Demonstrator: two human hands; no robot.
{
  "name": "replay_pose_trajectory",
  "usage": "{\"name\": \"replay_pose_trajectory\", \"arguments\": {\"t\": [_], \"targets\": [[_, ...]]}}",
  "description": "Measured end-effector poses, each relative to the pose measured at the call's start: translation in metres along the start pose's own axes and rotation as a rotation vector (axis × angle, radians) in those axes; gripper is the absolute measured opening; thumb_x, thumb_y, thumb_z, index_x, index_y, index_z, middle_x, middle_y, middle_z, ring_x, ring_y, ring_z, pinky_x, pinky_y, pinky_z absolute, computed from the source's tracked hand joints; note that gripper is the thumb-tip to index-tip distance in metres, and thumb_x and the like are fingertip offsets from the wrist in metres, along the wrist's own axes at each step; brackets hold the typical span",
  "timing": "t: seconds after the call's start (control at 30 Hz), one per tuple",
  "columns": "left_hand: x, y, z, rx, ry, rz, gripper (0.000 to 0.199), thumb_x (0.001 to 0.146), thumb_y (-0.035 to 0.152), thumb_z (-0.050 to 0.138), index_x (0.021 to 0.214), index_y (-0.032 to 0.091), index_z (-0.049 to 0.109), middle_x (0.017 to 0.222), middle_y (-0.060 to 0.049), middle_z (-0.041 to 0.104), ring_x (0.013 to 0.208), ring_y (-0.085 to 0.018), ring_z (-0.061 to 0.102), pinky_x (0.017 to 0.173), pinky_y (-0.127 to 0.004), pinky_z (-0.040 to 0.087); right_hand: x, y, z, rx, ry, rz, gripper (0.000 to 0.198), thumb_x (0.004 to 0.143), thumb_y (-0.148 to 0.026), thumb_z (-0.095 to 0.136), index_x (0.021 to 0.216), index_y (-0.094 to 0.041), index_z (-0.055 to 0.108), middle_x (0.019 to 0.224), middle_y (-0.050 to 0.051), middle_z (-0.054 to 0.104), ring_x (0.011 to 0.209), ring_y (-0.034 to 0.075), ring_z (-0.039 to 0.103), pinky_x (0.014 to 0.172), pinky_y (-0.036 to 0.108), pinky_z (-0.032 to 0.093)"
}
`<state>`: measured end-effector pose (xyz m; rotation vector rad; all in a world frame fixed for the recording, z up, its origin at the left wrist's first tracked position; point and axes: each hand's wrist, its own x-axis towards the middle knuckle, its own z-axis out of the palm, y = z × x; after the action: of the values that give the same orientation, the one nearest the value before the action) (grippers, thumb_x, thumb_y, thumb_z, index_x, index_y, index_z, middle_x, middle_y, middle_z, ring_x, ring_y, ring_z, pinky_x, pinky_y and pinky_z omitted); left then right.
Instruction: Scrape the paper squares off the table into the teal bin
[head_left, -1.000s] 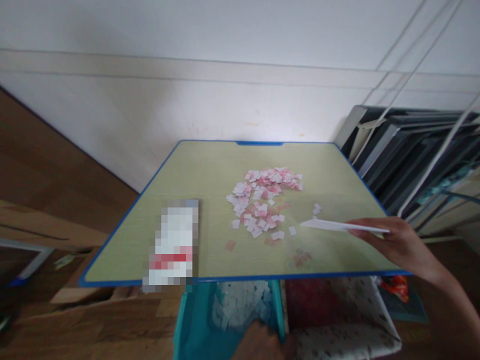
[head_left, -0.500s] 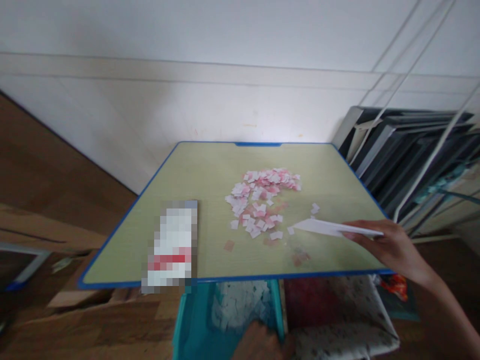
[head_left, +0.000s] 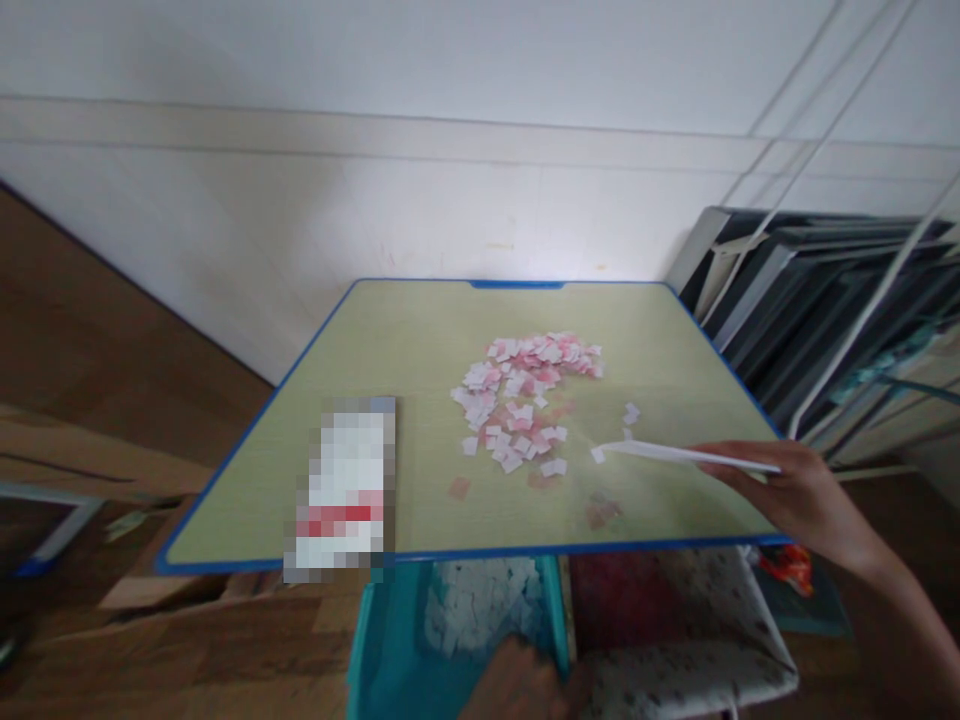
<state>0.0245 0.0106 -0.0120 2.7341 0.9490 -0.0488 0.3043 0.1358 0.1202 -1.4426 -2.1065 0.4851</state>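
My right hand (head_left: 795,495) grips a thin, flat white card (head_left: 667,453) between thumb and fingers, over the right side of a pale green table (head_left: 330,345). The card appears nearly edge-on, and a small white paper square (head_left: 598,454) lies at its far left tip. Left of that, many white and pink paper squares (head_left: 525,390) form a loose heap. My left hand (head_left: 521,685) is low at the bottom edge, in front of a teal tray (head_left: 361,640). It looks blurred and partly cut off, so its fingers are unclear.
White paper pieces (head_left: 484,610) lie in the teal tray. Beside it stands a box with a dark red inside (head_left: 637,600). A blurred-out white and red item (head_left: 345,480) rests at the table's left. Dark panels (head_left: 817,290) lean at the right, and a wall (head_left: 450,220) stands behind.
The white card has shifted slightly right and turned more edge-on in my right hand. The paper square near its tip has moved a little right and up. My left hand has hardly moved.
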Motion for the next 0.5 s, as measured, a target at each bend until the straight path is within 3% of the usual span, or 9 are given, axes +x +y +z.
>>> {"name": "replay_pose_trajectory", "arguments": {"t": [0.33, 0.5], "targets": [[0.004, -0.001, -0.011, -0.005, -0.104, -0.006, 0.009, 0.086, 0.024, 0.068, 0.09, 0.019, 0.062, 0.057, 0.0, 0.063, 0.045, -0.02, 0.055, 0.04, -0.027, 0.029, -0.007, 0.008, -0.001, -0.106, 0.151, 0.026, 0.027, 0.085, -0.035, 0.057, 0.091, -0.019, 0.078, 0.087, 0.007, 0.078, 0.074, 0.026, 0.074, 0.071, 0.033, 0.06], [0.003, 0.0, -0.012, 0.002, -0.109, 0.001, 0.015, 0.086, 0.024, 0.068, 0.099, 0.02, 0.063, 0.06, -0.001, 0.064, 0.045, -0.02, 0.056, 0.041, -0.027, 0.033, -0.008, -0.002, 0.011, 0.051, 0.142, -0.007, 0.024, 0.085, -0.039, 0.059, 0.089, -0.023, 0.077, 0.086, 0.005, 0.079, 0.071, 0.024, 0.074, 0.064, 0.032, 0.06]]}}
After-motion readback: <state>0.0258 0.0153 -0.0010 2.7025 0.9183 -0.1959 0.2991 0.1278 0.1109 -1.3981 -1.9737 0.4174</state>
